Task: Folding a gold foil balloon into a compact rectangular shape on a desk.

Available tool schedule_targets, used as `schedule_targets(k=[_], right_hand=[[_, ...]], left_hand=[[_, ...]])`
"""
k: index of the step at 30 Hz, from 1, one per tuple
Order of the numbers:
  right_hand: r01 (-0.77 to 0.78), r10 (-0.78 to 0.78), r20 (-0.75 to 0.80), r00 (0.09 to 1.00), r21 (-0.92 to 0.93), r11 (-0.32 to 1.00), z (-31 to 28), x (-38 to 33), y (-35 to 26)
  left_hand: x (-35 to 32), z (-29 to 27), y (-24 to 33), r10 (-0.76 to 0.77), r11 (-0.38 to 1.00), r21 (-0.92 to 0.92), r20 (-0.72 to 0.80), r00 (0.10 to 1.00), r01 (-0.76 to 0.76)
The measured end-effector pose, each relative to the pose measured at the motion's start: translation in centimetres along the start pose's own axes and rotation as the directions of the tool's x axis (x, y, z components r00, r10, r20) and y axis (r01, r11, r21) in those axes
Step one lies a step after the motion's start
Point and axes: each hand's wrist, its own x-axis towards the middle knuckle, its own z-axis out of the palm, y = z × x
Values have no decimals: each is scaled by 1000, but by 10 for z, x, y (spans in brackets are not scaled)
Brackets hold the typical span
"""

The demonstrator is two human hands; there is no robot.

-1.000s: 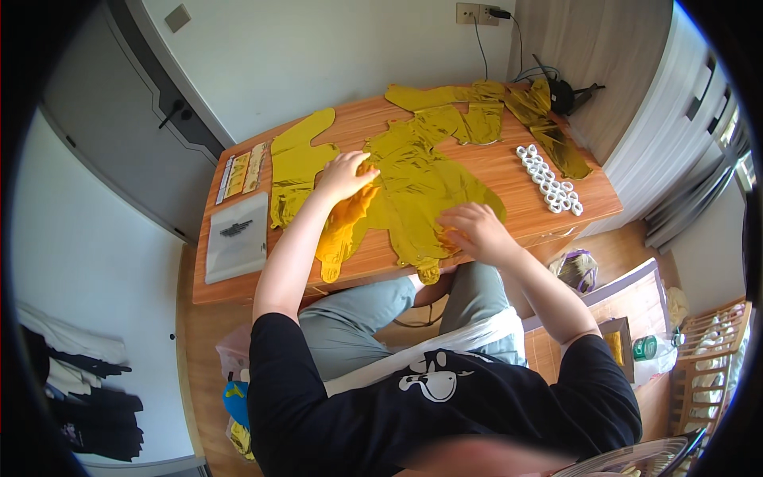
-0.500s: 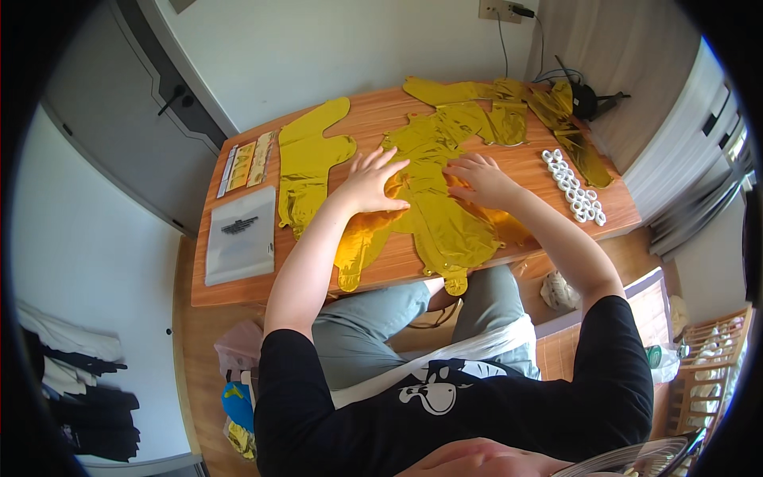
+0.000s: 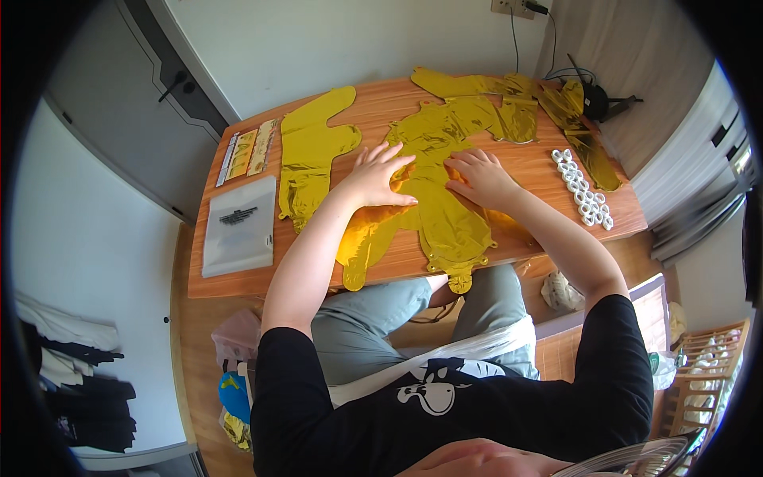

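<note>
Several flat gold foil balloons lie on a wooden table [image 3: 238, 280]. The nearest gold foil balloon [image 3: 449, 215] stretches from the table's middle to its front edge. My left hand [image 3: 373, 176] lies flat on it with fingers spread. My right hand [image 3: 481, 176] presses the same balloon just to the right, fingers apart. Neither hand grips anything. Another gold balloon [image 3: 311, 155] lies to the left of my left hand.
A clear plastic bag [image 3: 238, 226] and a flat strip packet [image 3: 248, 149] lie at the table's left end. A row of small white rings [image 3: 582, 191] sits at the right. More gold balloons [image 3: 572, 119] and a black device with cables [image 3: 598, 99] lie at the far right.
My head has come closer over the table. Both hands have come together on the middle balloon; the right hand moved up from the front edge, and both now press it flat.
</note>
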Motion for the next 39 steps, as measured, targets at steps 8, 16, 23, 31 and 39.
schedule_targets(k=[8, 16, 23, 31, 39], right_hand=[[20, -19, -20, 1000, 24, 1000, -4, -3, -7], [-107, 113, -31, 993, 165, 980, -30, -25, 9], [-42, 73, -134, 988, 220, 974, -21, -55, 30], [0, 32, -134, 990, 234, 972, -20, -49, 19], [62, -28, -140, 990, 244, 968, -22, -51, 20]], left_hand=[[0, 1, -3, 13, 1000, -10, 16, 1000, -12], [3, 7, -25, 21, 973, -228, -25, 999, -26], [-9, -4, -19, -118, 992, -31, 50, 992, 120], [-16, -10, -25, -122, 992, -3, 79, 989, 123], [-16, -15, -26, -138, 990, 9, 61, 988, 138]])
